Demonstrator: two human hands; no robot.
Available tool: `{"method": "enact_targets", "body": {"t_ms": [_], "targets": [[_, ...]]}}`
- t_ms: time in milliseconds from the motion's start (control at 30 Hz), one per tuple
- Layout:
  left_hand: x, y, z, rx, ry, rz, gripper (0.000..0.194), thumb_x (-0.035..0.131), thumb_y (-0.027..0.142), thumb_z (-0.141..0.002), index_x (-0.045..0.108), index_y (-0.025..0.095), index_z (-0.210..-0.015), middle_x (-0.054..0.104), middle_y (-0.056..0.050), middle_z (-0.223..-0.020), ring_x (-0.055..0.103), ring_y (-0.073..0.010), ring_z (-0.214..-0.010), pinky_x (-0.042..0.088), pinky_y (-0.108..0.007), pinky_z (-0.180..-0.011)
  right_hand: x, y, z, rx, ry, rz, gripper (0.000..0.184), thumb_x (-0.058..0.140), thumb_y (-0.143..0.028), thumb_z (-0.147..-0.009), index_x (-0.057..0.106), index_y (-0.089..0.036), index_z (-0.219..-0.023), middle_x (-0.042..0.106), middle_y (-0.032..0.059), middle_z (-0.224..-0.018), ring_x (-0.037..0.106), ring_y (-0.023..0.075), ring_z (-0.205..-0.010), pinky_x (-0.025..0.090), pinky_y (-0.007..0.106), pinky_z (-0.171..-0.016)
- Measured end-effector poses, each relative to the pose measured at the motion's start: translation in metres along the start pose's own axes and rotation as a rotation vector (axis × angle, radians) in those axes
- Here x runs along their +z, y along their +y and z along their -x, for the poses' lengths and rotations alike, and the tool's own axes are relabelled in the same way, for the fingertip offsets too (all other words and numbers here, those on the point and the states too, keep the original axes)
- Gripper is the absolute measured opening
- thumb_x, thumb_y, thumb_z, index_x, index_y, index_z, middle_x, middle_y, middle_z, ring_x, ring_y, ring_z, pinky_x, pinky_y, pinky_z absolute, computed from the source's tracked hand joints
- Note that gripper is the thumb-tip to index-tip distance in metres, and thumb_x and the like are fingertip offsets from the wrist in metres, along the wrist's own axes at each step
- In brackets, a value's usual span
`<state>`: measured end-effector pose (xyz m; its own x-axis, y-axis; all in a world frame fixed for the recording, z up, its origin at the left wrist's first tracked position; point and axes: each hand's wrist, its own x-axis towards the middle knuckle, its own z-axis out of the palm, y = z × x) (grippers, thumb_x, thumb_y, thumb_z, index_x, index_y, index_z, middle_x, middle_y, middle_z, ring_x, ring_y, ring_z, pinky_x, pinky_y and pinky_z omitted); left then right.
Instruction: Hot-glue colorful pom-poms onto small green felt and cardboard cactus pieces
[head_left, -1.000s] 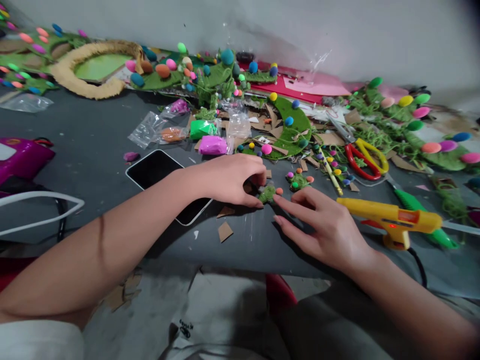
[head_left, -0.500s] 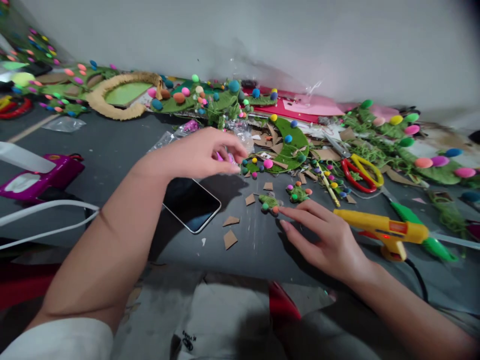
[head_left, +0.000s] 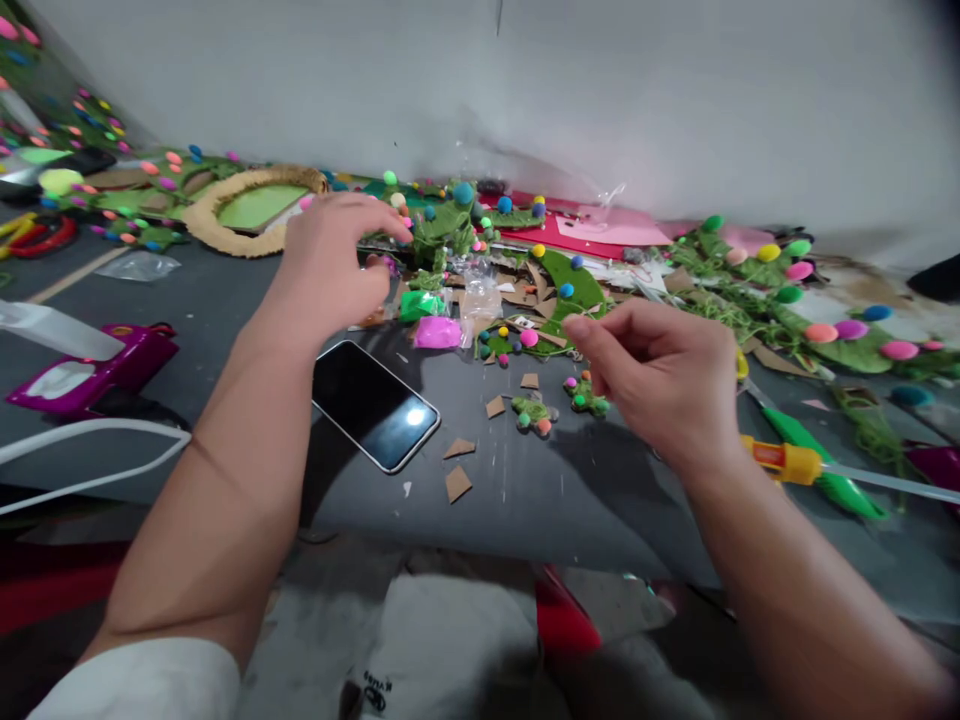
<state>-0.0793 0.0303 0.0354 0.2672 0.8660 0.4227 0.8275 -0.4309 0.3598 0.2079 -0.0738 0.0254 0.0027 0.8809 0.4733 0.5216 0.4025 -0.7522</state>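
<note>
While the left hand (head_left: 337, 265) hovers, fingers parted, the right hand (head_left: 664, 370), fingers pinched, any contents unclear, half-hides a yellow plastic glue gun (head_left: 796, 463); one small green ball-tipped cluster (head_left: 531, 412) lies nearby on the dark-grey surface (head_left: 551, 495)

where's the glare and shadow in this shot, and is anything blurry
Head view: a bright glare spot on the phone, toward its lower-right end; head view: dark shadows on the table below the right hand and beside the left forearm; head view: the right forearm looks soft toward the lower-right corner, and the top-right corner darkens.
</note>
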Motion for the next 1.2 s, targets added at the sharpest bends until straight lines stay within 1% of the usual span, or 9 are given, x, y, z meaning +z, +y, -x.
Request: {"method": "enact_targets", "body": {"t_ms": [67, 133, 167, 233, 333, 500, 633, 1000, 1200], "targets": [[0.0, 0.005, -0.001, 0.113, 0.017, 0.049, 0.036, 0.056, 0.013, -0.084, 0.072, 0.017, -0.116, 0.064, -0.005, -0.142, 0.05, -0.0205, -0.14, 0.035, -0.034, -0.124, 0.014, -0.003, -0.011, -0.053, 0.009, -0.005, 0.043, 0.068, -0.042, -0.095, 0.06, -0.02, -0.058, 0.053, -0.0034, -0.048, 0.044, 0.0084, -0.044, 0.036, 0.025, -0.045], [0.004, 0.006, -0.001, 0.206, -0.113, 0.102, 0.032, 0.065, 0.025, -0.083, 0.073, 0.022, -0.114, 0.066, -0.004, -0.14, 0.055, -0.0217, -0.137, 0.038, -0.034, -0.121, 0.03, 0.001, -0.016, -0.107, -0.033, -0.05, 0.029, 0.063, -0.038, -0.098, 0.071, -0.02, -0.076, 0.067, 0.0001, -0.067, 0.056, 0.0111, -0.057, 0.046, 0.026, -0.055], [0.007, 0.005, -0.001, 0.211, -0.215, 0.091, 0.036, 0.069, 0.034, -0.081, 0.073, 0.023, -0.115, 0.065, -0.004, -0.14, 0.056, -0.0246, -0.135, 0.04, -0.037, -0.119, 0.037, 0.005, -0.017, -0.132, -0.064, -0.076, 0.019, 0.063, -0.035, -0.099, 0.074, -0.021, -0.094, 0.072, 0.0016, -0.08, 0.062, 0.0126, -0.066, 0.051, 0.027, -0.062], [0.014, 0.003, 0.0, 0.154, -0.406, 0.009, 0.05, 0.073, 0.049, -0.077, 0.072, 0.024, -0.12, 0.064, -0.007, -0.138, 0.06, -0.0304, -0.128, 0.046, -0.043, -0.111, 0.045, 0.015, -0.014, -0.18, -0.127, -0.088, 0.023, 0.065, -0.029, -0.097, 0.071, -0.021, -0.117, 0.075, 0.0037, -0.097, 0.066, 0.0146, -0.078, 0.055, 0.029, -0.071], [0.025, 0.002, 0.001, 0.07, -0.538, -0.132, 0.061, 0.074, 0.06, -0.075, 0.071, 0.024, -0.124, 0.064, -0.01, -0.132, 0.061, -0.0344, -0.12, 0.049, -0.045, -0.101, 0.044, 0.028, -0.008, -0.208, -0.169, -0.027, 0.025, 0.066, -0.028, -0.095, 0.072, -0.02, -0.118, 0.074, 0.0042, -0.096, 0.067, 0.0157, -0.08, 0.055, 0.031, -0.073], [0.042, -0.002, 0.0, 0.144, -0.522, -0.125, 0.061, 0.077, 0.061, -0.073, 0.072, 0.023, -0.122, 0.064, -0.012, -0.121, 0.058, -0.0362, -0.118, 0.047, -0.047, -0.099, 0.031, 0.036, -0.004, -0.15, -0.14, 0.035, 0.02, 0.065, -0.028, -0.096, 0.074, -0.021, -0.112, 0.076, 0.0048, -0.096, 0.067, 0.0167, -0.08, 0.054, 0.031, -0.069], [0.05, 0.001, 0.0, 0.176, -0.456, -0.151, 0.044, 0.077, 0.051, -0.077, 0.073, 0.021, -0.108, 0.066, -0.011, -0.112, 0.06, -0.0342, -0.112, 0.047, -0.046, -0.095, 0.034, 0.038, -0.004, -0.163, -0.2, 0.058, 0.017, 0.062, -0.026, -0.096, 0.074, -0.02, -0.105, 0.076, 0.0048, -0.094, 0.067, 0.0171, -0.078, 0.053, 0.031, -0.07], [0.044, 0.04, 0.01, 0.343, -0.293, 0.244, 0.026, 0.073, 0.027, -0.083, 0.068, 0.022, -0.108, 0.073, -0.004, -0.108, 0.068, -0.0223, -0.1, 0.049, -0.033, -0.085, 0.038, 0.038, -0.004, -0.149, -0.209, 0.001, 0.017, 0.067, -0.022, -0.093, 0.078, -0.022, -0.106, 0.07, 0.0044, -0.098, 0.061, 0.0146, -0.075, 0.049, 0.03, -0.065], [0.049, 0.045, 0.013, 0.352, -0.282, 0.236, 0.027, 0.076, 0.037, -0.084, 0.067, 0.022, -0.105, 0.072, -0.004, -0.102, 0.067, -0.0208, -0.092, 0.048, -0.032, -0.077, 0.041, 0.04, -0.003, -0.121, -0.14, -0.005, 0.021, 0.069, -0.026, -0.093, 0.079, -0.024, -0.111, 0.069, 0.0038, -0.095, 0.059, 0.0134, -0.071, 0.049, 0.029, -0.062]]}}
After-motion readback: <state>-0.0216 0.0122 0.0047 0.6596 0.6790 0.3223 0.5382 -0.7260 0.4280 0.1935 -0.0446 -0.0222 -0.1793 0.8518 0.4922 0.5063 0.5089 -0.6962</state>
